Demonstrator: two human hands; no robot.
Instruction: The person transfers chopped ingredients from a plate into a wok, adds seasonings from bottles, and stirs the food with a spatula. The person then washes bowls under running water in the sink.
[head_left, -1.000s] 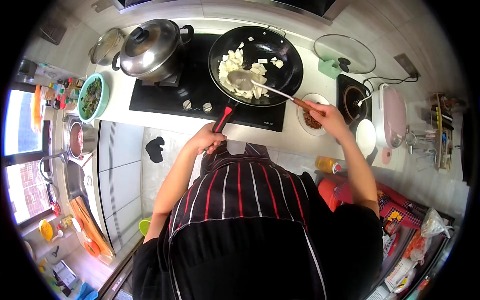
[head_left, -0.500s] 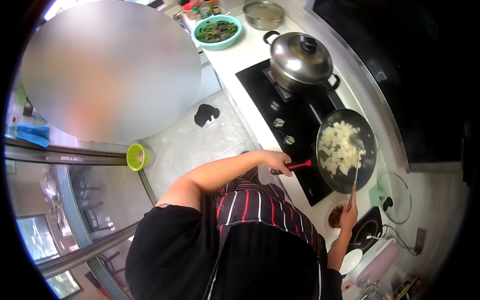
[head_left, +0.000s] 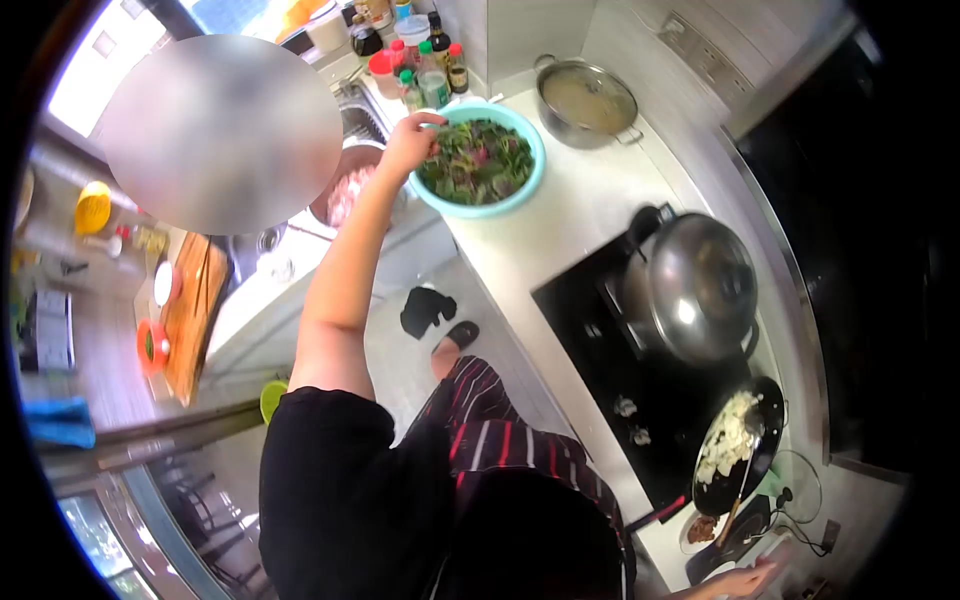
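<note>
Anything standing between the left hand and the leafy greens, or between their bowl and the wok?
Nothing visible separates the left hand, at the bowl, from the leafy greens. Between bowl and wok, the lidded pot stands on the cooktop.

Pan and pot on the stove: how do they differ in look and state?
The pan is open, showing pale chunks; the pot is covered by its lid. The pan is black inside, while the pot is shiny silver metal. The pan has a long handle; the pot has short ones at its sides. Both sit on the stove.
</note>
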